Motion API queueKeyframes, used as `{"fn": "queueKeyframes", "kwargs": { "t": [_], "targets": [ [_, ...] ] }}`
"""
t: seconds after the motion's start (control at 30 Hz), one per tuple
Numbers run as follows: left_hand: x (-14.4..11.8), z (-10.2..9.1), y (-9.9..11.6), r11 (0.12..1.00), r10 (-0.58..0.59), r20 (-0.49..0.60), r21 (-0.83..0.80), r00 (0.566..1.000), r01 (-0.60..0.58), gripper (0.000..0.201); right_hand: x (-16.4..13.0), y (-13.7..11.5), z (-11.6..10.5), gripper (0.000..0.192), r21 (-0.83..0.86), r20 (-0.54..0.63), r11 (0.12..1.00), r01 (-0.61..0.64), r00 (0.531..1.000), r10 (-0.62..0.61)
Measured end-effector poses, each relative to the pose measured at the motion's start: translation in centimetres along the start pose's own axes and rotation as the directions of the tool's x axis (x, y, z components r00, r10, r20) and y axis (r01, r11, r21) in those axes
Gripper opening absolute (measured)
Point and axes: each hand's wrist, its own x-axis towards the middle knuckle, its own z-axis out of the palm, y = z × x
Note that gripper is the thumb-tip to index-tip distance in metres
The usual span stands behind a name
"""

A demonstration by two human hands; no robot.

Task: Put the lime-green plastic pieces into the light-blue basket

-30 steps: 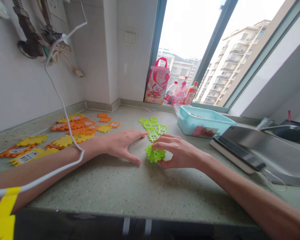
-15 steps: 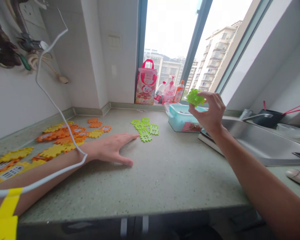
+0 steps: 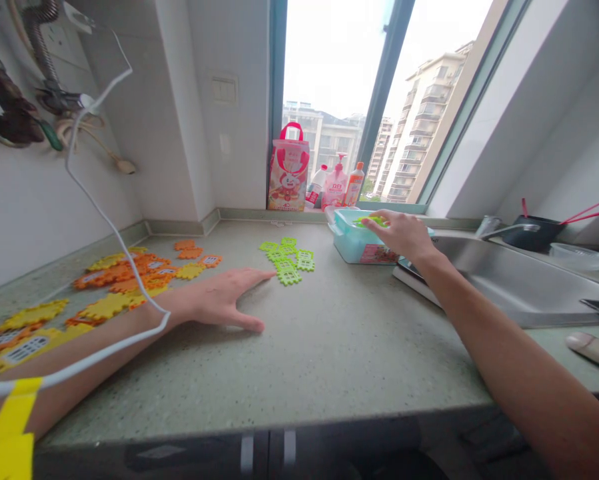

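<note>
Lowering into the pale blue plastic tub (image 3: 352, 248), the right hand (image 3: 402, 235) now rests over its rim, the assembled green plastic puzzle cluster (image 3: 372, 221), lifted high half a second ago, at its fingertips; whether the grip has let go cannot be told. One left hand (image 3: 219, 300) lies flat and spread on the table (image 3: 329, 353) beside roughly six loose green pieces (image 3: 286, 257).

Orange and yellow tiles (image 3: 124, 277) lie left on the counter (image 3: 299, 360); bottles (image 3: 335, 187) line the windowsill.
</note>
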Motion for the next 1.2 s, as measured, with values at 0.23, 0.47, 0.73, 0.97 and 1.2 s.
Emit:
{"fn": "queueKeyframes", "kwargs": {
  "t": [0.23, 0.47, 0.73, 0.97, 1.2],
  "targets": [
    [0.1, 0.2, -0.2, 1.0, 0.017, -0.004, -0.001, 1.0, -0.017, 0.103, 0.0, 0.3, 0.9, 0.085, -0.071, 0.188, 0.997, 0.006, 0.982, 0.008],
    [0.0, 0.2, -0.3, 1.0, 0.022, 0.006, -0.005, 1.0, -0.022, 0.101, -0.2, -0.1, 1.5, 0.07, 0.013, -0.008, 0.993, 0.12, 0.993, -0.12],
    [-0.1, 0.1, -0.1, 1.0, 0.014, 0.015, 0.001, 1.0, -0.014, 0.101, -0.4, -1.3, 1.5, 0.047, 0.027, -0.054, 0.966, 0.256, 0.966, -0.254],
    [-0.1, 0.1, -0.2, 1.0, 0.028, 0.013, -0.011, 1.0, -0.028, 0.099, -0.4, -0.4, 2.2, 0.071, -0.063, 0.149, 0.984, 0.165, 0.977, -0.154],
    [0.0, 0.3, -0.4, 0.999, 0.046, 0.008, -0.003, 0.999, -0.046, 0.097, -1.0, -2.3, 1.7, 0.05, -0.001, -0.171, 0.961, 0.277, 0.947, -0.273]
  ]
}}
